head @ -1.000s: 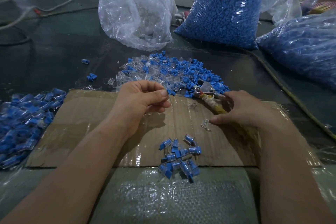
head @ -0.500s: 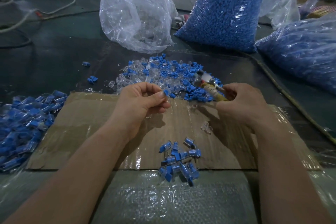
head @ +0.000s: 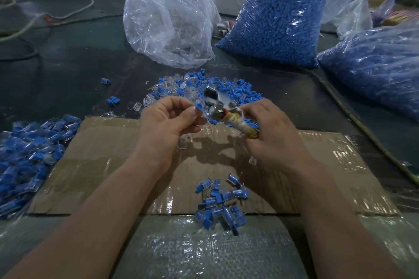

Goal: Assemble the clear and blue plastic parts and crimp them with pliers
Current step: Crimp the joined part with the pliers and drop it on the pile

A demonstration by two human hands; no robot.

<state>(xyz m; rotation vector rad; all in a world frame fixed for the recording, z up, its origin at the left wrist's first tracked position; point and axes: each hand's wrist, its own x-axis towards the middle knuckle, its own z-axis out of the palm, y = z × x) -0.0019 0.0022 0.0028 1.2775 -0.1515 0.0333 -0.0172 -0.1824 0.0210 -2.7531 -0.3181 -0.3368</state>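
Blue-and-clear part [head: 199, 106] at frame centre, pinched in left hand [head: 169, 123] fingertips. Right hand [head: 269, 133] wrapped round taped handles of pliers [head: 217, 102], metal head just beside part. Step: crimping, likely about to start. Next: seat part between jaws, squeeze handles.

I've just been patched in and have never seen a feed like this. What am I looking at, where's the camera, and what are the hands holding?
No machine here: a person's bare hands, filmed by a camera on their head that looks down at the bench. The left hand pinches a small blue part. The right hand has its grip on the pliers by their taped handles, metal head beside that part. Below lies taped cardboard with a small pile of assembled pieces. Behind are loose blue and clear parts and plastic bags of blue parts.
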